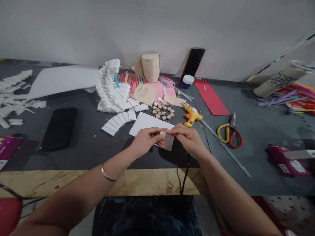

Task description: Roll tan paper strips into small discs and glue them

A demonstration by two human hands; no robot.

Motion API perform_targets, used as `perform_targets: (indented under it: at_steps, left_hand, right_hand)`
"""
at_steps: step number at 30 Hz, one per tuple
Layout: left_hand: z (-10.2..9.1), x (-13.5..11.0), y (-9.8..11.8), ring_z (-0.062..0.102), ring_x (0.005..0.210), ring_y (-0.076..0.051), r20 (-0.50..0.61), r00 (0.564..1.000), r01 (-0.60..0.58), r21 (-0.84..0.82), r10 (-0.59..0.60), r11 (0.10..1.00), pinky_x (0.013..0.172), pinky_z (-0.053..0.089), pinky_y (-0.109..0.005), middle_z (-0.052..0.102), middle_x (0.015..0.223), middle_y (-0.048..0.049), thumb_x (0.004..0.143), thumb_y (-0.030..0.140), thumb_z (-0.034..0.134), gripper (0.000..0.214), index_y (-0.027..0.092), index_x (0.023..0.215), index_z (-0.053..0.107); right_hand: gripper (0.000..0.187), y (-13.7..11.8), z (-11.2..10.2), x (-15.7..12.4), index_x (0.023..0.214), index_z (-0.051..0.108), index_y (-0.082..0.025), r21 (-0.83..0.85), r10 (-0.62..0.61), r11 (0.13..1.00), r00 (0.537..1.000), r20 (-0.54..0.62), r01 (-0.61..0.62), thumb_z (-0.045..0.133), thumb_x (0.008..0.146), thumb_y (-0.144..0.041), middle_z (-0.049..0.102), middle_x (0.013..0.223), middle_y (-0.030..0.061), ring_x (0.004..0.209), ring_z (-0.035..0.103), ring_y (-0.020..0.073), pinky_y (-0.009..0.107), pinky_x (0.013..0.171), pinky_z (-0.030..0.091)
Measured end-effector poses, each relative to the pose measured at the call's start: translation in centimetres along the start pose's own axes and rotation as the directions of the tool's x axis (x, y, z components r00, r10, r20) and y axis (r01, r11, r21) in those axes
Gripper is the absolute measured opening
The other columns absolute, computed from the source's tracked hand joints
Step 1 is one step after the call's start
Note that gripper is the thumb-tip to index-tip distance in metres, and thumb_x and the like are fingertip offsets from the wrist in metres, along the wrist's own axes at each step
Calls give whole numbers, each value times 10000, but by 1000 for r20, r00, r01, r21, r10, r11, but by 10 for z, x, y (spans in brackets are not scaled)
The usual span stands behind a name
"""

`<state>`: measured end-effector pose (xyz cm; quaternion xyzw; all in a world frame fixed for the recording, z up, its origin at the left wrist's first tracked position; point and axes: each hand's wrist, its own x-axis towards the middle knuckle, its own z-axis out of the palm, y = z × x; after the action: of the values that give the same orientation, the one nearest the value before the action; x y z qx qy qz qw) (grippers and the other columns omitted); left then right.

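Note:
My left hand and my right hand meet over the near middle of the grey table, fingers pinched together on a small round tan disc. Both hands are closed around it. Under them lies a white foam sheet. Just behind sits a cluster of several similar tan discs. A yellow glue gun lies to the right of the discs, its black cord running toward me.
A white foam spiral model stands behind cut foam strips. A black phone lies at left, scissors and a metal ruler at right. Red paper, a brown paper roll, a propped phone.

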<state>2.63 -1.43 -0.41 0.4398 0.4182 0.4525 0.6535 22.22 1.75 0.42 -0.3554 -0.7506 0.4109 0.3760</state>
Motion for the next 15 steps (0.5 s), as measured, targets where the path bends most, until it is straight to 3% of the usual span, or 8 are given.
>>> perform_targets:
  at_steps: [7, 15]
  left_hand:
    - [2, -1, -1, 624, 537, -109, -74, 995, -65, 85, 71, 994, 566, 564, -244, 660, 636, -5, 725, 396, 752, 413, 131, 1040, 717]
    - [4, -2, 1, 617, 537, -103, -91, 992, -80, 76, 86, 994, 562, 563, -237, 663, 652, -3, 735, 390, 733, 400, 132, 1040, 707]
  right_hand:
    - [304, 0, 3, 0, 917, 781, -259, 170, 202, 964, 979, 36, -205, 539, 758, -168, 665, 821, 17, 816, 597, 165, 330, 813, 430]
    - [304, 6, 6, 1, 900, 778, -254, 259, 323, 911, 946, 39, -322, 527, 748, -174, 670, 837, -2, 846, 587, 162, 312, 846, 398]
